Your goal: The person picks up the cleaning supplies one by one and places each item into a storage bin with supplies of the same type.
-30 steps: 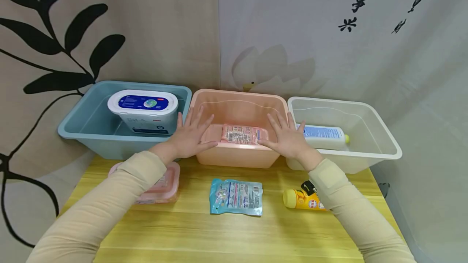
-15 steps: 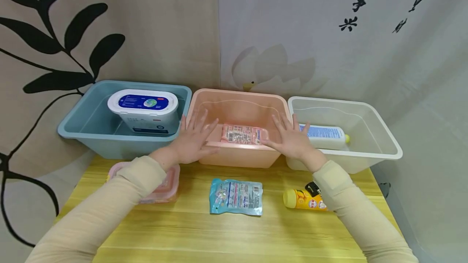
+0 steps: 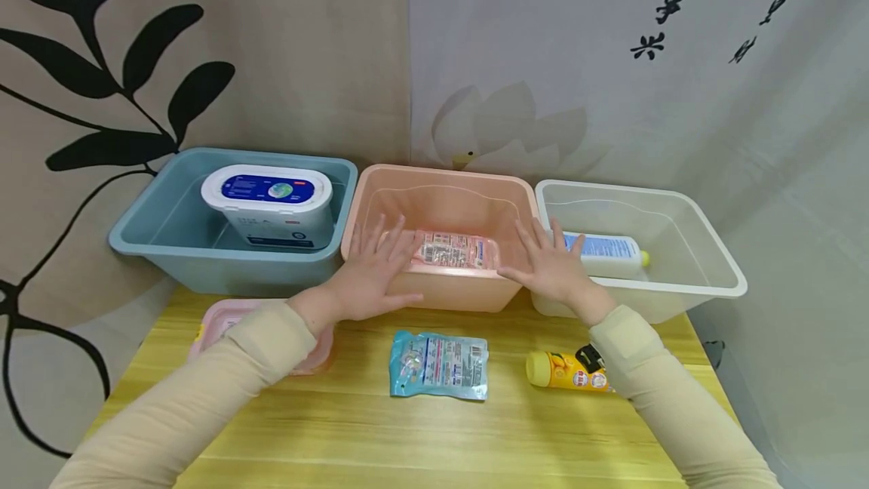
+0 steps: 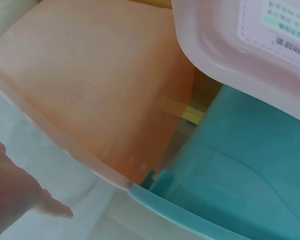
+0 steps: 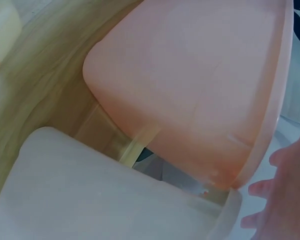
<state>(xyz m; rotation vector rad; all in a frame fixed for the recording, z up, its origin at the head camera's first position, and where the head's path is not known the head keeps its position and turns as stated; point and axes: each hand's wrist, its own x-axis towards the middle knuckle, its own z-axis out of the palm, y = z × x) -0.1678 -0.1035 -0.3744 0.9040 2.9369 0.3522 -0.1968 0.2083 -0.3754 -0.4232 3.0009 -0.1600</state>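
Note:
My left hand (image 3: 366,274) hovers with spread fingers over the front left of the peach bin (image 3: 444,293), holding nothing. My right hand (image 3: 553,270), fingers also spread, is over the front corner where the peach bin and the white bin (image 3: 686,244) meet. A pink packet (image 3: 453,250) with a printed label lies inside the peach bin. Below my left forearm, partly covered by it, sits a pink lidded box (image 3: 224,315). On the table between my arms lies a blue pouch (image 3: 437,366). Beside my right sleeve is a yellow bottle (image 3: 563,370), its far end partly hidden.
At the left, a blue bin (image 3: 149,236) holds a white tub (image 3: 278,221) with a dark blue lid label. Inside the white bin lies a white bottle (image 3: 611,255) with a yellow tip. The three bins stand in a row at the back of the wooden table (image 3: 434,444), before a curtain.
Both hands have drawn back slightly toward me and shifted a little to the right, fingers still spread. Bins and packages have stayed where they were.

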